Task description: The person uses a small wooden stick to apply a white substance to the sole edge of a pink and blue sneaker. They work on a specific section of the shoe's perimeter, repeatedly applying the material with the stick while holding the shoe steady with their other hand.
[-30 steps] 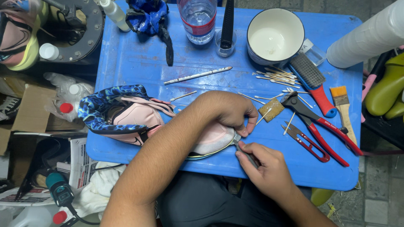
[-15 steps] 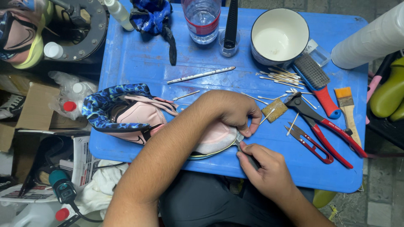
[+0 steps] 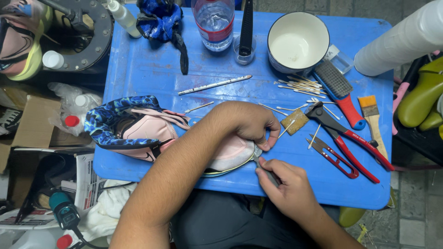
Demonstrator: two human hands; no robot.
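Here the left hand [image 3: 247, 123] clamps down on the toe of a pink sneaker with a blue patterned collar [image 3: 138, 131], lying on the blue plastic tabletop [image 3: 147, 69]. Just below it, the right hand [image 3: 288, 184] pinches a thin metal tool [image 3: 263, 167] against the toe's edge.

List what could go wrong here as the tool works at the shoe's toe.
1. The right hand pushes a thin metal tool toward the left hand gripping the shoe; a slip might jab a finger.
2. The toe hangs at the table edge, so the shoe might slide off.
3. An elbow swing may knock the bottle.
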